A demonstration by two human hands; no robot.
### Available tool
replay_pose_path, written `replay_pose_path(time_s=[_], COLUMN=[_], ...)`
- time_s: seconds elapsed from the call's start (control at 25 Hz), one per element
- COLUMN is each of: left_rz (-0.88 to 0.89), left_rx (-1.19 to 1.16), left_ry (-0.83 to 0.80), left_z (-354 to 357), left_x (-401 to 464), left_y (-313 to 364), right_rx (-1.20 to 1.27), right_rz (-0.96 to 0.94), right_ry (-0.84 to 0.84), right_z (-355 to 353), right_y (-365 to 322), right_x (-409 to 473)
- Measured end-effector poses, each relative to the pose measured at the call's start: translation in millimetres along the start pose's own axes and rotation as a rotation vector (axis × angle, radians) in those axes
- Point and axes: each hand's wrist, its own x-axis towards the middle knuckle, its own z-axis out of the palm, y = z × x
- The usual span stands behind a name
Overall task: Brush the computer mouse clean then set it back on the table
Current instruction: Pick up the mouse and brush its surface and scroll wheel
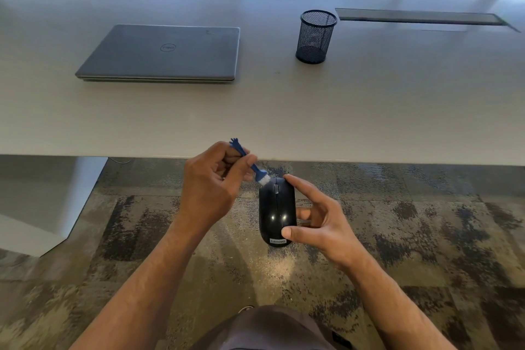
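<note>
Below the near edge of the table, out over the patterned carpet, both hands work close together in the air. Nearest the camera, the right hand (318, 221) holds the glossy black plastic computer mouse (277, 212) lengthwise: its thumb pinches the rear end by the white brand label and its forefinger hooks over the front end, with the other fingers seemingly curled behind the right flank, though the mouse body hides most of them. The mouse lies with its long axis running straight away from the person, scroll wheel and buttons pointing toward the table, top face up to the camera.

Just to the left and slightly farther out, the left hand (210, 179) has its fingers curled round the small blue-handled brush with white bristles (251, 163). The handle slants up and to the left, its splayed blue end poking out above the knuckles, and the bristles meet the mouse at its front left corner, beside the scroll wheel. So the brushing hand reaches the far end of the mouse from the left, and I judge that strokes would best run back along the long axis toward the label.

Farther off, the pale matt table (284, 122) carries a closed grey laptop (162, 52) to the left and a dark wire-mesh pen cup (315, 37) to the right, well apart from each other. Brushing looks underway, and setting the mouse down is not yet done.
</note>
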Motion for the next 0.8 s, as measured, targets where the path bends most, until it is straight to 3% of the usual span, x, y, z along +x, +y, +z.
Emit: replay_pose_path(time_s=[0.12,0.36,0.56,0.8], left_rz=[0.025,0.033,0.054,-0.068], left_rx=[-0.064,0.083,-0.047,0.023], left_ry=[-0.042,-0.059,-0.075,-0.029], left_z=[6.1,-2.4,3.3,-2.5], left_x=[-0.9,3.7,3.4,0.2], left_y=[5.4,2.3,12.0,5.8], right_rx=[-0.011,-0.008,-0.002,0.017], right_rz=[-0.01,0.004,-0.008,0.0], right_ry=[-0.017,-0.006,-0.015,0.007], right_z=[1.9,1.5,3.1,0.8], right_y=[-0.5,-1.1,-1.3,-2.1], right_x=[1.0,-2.4,-1.4,-5.0])
